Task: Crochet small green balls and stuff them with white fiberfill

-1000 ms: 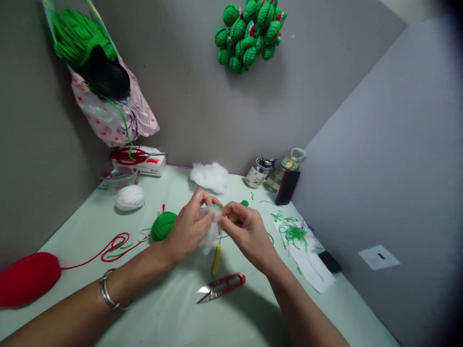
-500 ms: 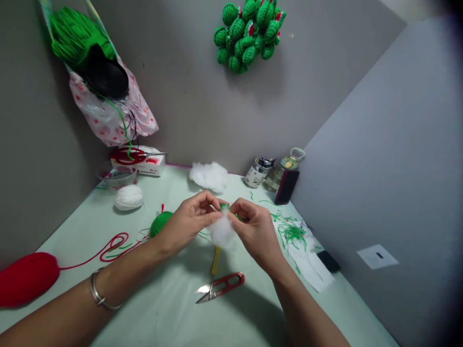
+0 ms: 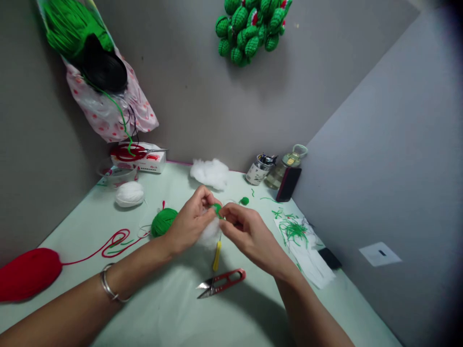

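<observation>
My left hand (image 3: 198, 217), its fingers closed, pinches a small green crochet piece (image 3: 217, 209). A tuft of white fibre stuffing (image 3: 210, 233) hangs under the same fingers. Curled in from the other side, my right hand (image 3: 246, 232) has its fingertips closed at the edge of the green piece; what lies right between them is partly hidden. Below the hands, a crochet hook with a yellow handle (image 3: 216, 256) lies on the table. Nearer to me is a pair of red-handled thread snips (image 3: 221, 283), blades pointing left.
Green (image 3: 163, 222), white (image 3: 129, 194) and red yarn balls (image 3: 31, 274) lie at left. More stuffing (image 3: 210, 173) sits at the back. Thread scraps (image 3: 293, 232), a phone (image 3: 289, 184) and a pen tin (image 3: 257, 170) are at right. Green crocheted pieces (image 3: 249, 31) hang on the wall.
My hands have shifted slightly left, and the stuffing now hangs on the left hand's side. My right fingertips have moved left onto the green piece. A small green ball behind has come into view.
</observation>
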Demonstrator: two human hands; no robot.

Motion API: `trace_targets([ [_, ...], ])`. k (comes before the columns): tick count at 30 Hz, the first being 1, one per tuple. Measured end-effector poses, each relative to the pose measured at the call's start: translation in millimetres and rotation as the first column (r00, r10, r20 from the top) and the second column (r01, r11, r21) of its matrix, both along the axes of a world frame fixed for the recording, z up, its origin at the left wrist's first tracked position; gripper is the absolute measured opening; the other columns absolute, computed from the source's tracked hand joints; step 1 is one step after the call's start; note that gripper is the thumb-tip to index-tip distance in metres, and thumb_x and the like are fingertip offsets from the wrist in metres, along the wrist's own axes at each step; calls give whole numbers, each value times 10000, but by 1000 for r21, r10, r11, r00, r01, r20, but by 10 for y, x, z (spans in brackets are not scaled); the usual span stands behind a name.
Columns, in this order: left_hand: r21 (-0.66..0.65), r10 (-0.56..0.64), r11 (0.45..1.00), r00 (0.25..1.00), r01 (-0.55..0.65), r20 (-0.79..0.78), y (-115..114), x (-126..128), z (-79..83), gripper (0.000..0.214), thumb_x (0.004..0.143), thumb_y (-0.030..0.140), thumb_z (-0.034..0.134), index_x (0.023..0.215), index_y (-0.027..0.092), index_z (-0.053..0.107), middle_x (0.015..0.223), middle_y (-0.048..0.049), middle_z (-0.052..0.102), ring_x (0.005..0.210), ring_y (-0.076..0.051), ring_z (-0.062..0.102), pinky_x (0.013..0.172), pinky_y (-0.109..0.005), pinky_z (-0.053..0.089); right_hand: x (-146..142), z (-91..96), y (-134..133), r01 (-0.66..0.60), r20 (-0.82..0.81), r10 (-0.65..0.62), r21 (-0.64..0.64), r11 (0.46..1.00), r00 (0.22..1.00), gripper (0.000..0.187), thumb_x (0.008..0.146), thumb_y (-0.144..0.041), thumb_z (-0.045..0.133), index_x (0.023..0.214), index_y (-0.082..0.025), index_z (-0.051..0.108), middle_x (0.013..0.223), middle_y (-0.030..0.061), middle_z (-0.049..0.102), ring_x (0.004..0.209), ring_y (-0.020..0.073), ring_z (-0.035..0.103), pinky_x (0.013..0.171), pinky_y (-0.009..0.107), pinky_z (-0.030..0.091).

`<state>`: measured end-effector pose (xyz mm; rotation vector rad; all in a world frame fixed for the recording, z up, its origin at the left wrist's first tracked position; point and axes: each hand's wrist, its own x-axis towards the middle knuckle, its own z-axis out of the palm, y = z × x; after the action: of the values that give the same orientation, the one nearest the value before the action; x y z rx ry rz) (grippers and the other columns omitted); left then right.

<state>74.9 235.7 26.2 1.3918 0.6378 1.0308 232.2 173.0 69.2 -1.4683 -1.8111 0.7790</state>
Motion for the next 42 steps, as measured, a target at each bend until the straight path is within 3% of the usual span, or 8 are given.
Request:
trace_targets([
  [4, -19, 50, 999, 998, -51, -48, -7, -2, 1, 193, 835, 231, 651, 846, 228, 459, 805, 37, 536, 744, -142, 508, 654, -256, 400, -58, -60, -1, 24, 31, -27, 80, 997, 999, 130, 820, -163, 567, 745, -225, 480, 662, -78, 301, 606, 99, 282, 567, 262, 246],
  [7, -82, -14, 997, 999, 11, -45, -34, -37, 67, 176, 877, 276, 639, 885, 230, 469, 821, 37, 568, 648, -123, 469, 577, -249, 365, -62, -121, 45, 119, -9, -119, 137, 983, 993, 155, 825, -209, 580, 708, -226, 479, 606, -88, 281, 576, 97, 245, 552, 267, 227],
  [12, -35, -122, 992, 992, 121, -34, -61, -93, 184, 218, 913, 378, 671, 954, 232, 513, 939, 6, 589, 775, -146, 552, 664, -262, 442, 1, -95, 113, 229, -151, -213, 93, 969, 965, 215, 802, -298, 624, 642, -214, 506, 575, -73, 365, 556, 89, 289, 525, 262, 222],
  [19, -13, -107, 994, 991, 106, -81, 13, -117, 143, 245, 865, 362, 717, 897, 209, 528, 791, 39, 521, 670, -117, 482, 590, -249, 391, 87, -20, 103, 49, -309, -78, -99, 994, 948, 289, 894, -433, 638, 731, -203, 576, 571, -85, 347, 536, 87, 270, 496, 259, 212],
  [28, -134, -129, 982, 992, 129, 13, 17, -105, 170, 242, 828, 314, 698, 834, 225, 473, 749, 56, 576, 587, -100, 496, 539, -232, 382, 8, 44, -36, -49, -107, 51, 21, 999, 993, 51, 887, -230, 588, 842, -217, 568, 701, -61, 395, 622, 104, 326, 563, 254, 286],
  [32, -170, 16, 985, 999, -23, -44, -5, -50, 101, 249, 764, 245, 705, 770, 227, 457, 696, 72, 537, 573, -104, 487, 534, -231, 380, -14, 12, -32, -88, 81, 80, 104, 991, 993, 64, 881, -198, 591, 862, -229, 538, 704, -66, 412, 619, 102, 317, 594, 258, 287],
  [35, -236, 4, 972, 999, -14, -46, -61, 5, 58, 204, 813, 272, 634, 781, 241, 435, 589, 93, 453, 485, -106, 448, 480, -230, 352, -15, -46, 0, -76, 120, 60, 140, 987, 991, 75, 880, -186, 574, 841, -232, 528, 680, -72, 403, 610, 104, 309, 598, 263, 276],
  [42, -326, -80, 939, 992, 107, 97, -128, -29, 163, 230, 931, 387, 616, 833, 228, 482, 739, 46, 513, 659, -117, 514, 585, -209, 453, 36, -126, 143, 116, -170, -107, 48, 992, 980, 217, 843, -292, 627, 674, -215, 515, 592, -76, 364, 574, 95, 297, 536, 264, 233],
])
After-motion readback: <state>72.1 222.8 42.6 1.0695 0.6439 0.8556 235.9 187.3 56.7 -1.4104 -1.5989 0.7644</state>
